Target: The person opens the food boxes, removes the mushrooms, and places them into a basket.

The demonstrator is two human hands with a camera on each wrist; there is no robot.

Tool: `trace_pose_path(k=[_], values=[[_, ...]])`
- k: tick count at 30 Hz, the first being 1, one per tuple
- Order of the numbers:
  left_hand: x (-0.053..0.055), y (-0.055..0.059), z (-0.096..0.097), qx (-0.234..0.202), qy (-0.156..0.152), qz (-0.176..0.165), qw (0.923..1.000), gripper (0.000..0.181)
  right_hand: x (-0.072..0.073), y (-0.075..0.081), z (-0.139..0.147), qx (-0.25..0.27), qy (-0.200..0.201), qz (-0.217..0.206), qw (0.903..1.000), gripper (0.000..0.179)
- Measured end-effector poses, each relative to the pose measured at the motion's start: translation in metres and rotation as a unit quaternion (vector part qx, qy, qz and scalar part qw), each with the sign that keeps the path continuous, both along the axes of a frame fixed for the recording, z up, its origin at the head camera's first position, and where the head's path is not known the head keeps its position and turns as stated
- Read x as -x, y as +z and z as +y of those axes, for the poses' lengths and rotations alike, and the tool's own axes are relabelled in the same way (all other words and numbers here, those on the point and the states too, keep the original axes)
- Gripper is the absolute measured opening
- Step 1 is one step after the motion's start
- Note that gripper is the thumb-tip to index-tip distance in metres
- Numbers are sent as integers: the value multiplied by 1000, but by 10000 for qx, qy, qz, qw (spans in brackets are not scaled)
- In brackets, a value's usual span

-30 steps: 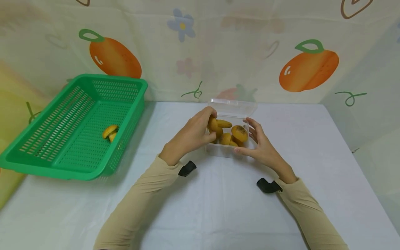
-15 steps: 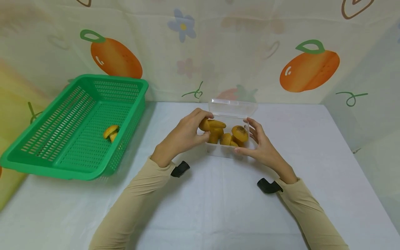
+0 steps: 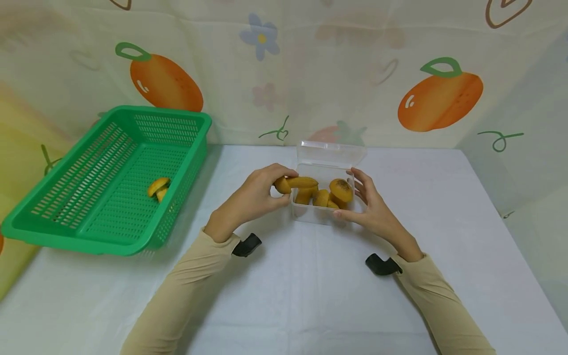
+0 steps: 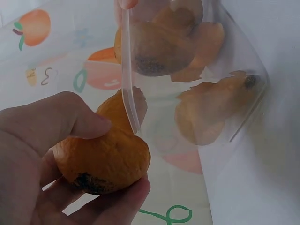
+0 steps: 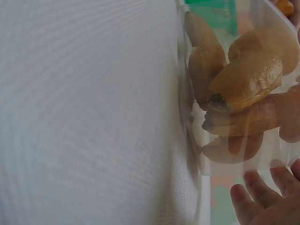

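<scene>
My left hand (image 3: pixel 250 199) pinches a yellow-brown mushroom (image 4: pixel 105 161) between thumb and fingers, at the left rim of a clear plastic box (image 3: pixel 312 214). The stem of this mushroom points right, over the box. Several more mushrooms (image 3: pixel 340 190) lie inside, some with dark patches on their caps; the left wrist view shows them through the clear wall. My right hand (image 3: pixel 374 212) holds the box at its right side, thumb at the front corner and fingers around the far right edge. The hinged lid (image 3: pixel 332 153) stands raised at the back.
A green perforated basket (image 3: pixel 179 207) stands on the left of the white-covered table (image 3: pixel 319 301), with one mushroom (image 3: pixel 158 188) in it. Behind the table hangs a printed cloth (image 3: pixel 328 79). Dark wrist devices (image 3: pixel 381 265) sit at both sleeves.
My left hand has moved left and slightly down, drawing the mushroom from inside the box to its left rim. The right hand and box have stayed in place.
</scene>
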State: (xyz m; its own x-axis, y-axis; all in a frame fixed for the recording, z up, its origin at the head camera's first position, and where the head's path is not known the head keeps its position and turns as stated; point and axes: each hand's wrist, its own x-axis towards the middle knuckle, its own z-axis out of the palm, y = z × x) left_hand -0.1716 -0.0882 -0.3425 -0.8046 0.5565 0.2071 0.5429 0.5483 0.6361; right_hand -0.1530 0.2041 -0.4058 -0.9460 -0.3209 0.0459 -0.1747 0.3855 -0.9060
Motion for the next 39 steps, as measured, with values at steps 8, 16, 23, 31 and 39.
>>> trace_pose_path(k=[8, 16, 23, 31, 39], values=[[-5, 1, -9, -117, -192, -130, 9997, 40, 0, 0, 0, -15, 1, 22, 10000, 107], [-11, -1, -20, -371, -116, 233, 9990, 37, 1, -2, 1, 59, 12, 41, 10000, 106], [-16, -1, -29, -458, 52, 369, 9983, 37, 1, -3, 1, 105, 23, 48, 9999, 105], [-21, 2, -42, -413, 258, 451, 9978, 39, 1, -2, 2, 46, -12, 31, 10000, 106], [-28, 6, -62, -447, 534, 630, 9956, 41, 1, -2, 1, 50, 11, 49, 10000, 105]])
